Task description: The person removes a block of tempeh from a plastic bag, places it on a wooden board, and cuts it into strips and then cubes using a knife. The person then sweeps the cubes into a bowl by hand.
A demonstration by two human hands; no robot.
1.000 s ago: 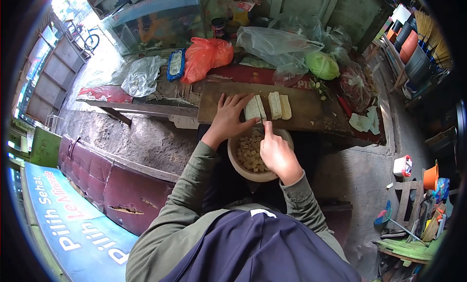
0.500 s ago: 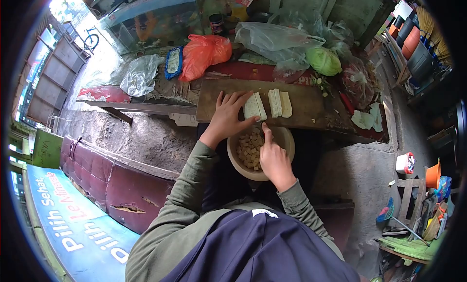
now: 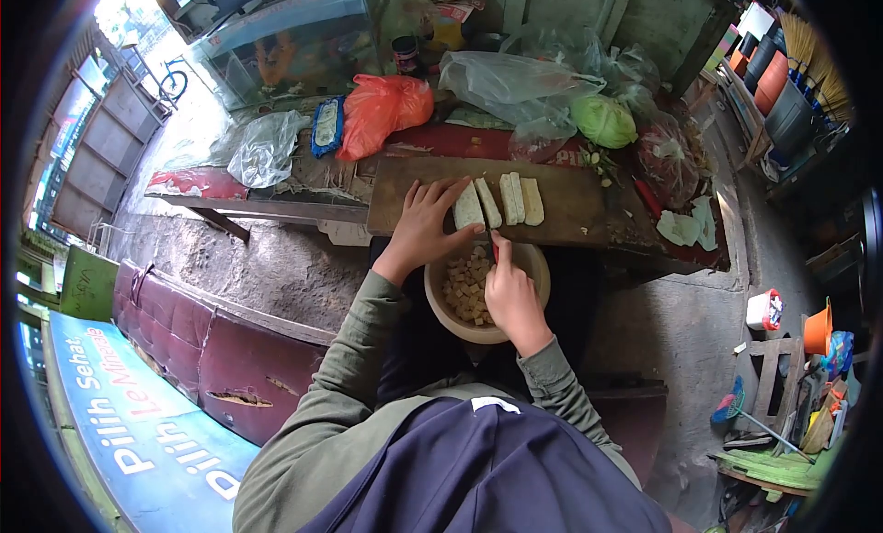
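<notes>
My left hand (image 3: 426,222) lies spread on the wooden board (image 3: 579,197), thumb and fingertips against a pale slab (image 3: 468,208). To its right a narrower strip (image 3: 488,203) leans at a slight angle, and more pale strips (image 3: 513,198) stand side by side. My right hand (image 3: 515,298) is closed round the red handle of a knife (image 3: 497,249), at the board's near edge; most of the blade cannot be made out. Below the board, a cream bowl (image 3: 541,283) holds many small pale cubes (image 3: 466,286), partly under my right hand.
Behind the board lie a red plastic bag (image 3: 384,114), a blue-edged packet (image 3: 326,126), clear bags (image 3: 515,82) and a green cabbage (image 3: 603,120). A glass tank (image 3: 280,55) stands at the back left. White scraps (image 3: 681,228) lie at the table's right end.
The cut strip now stands apart from the slab under my left hand, with a gap between them. My right hand has tilted, and the red handle shows more.
</notes>
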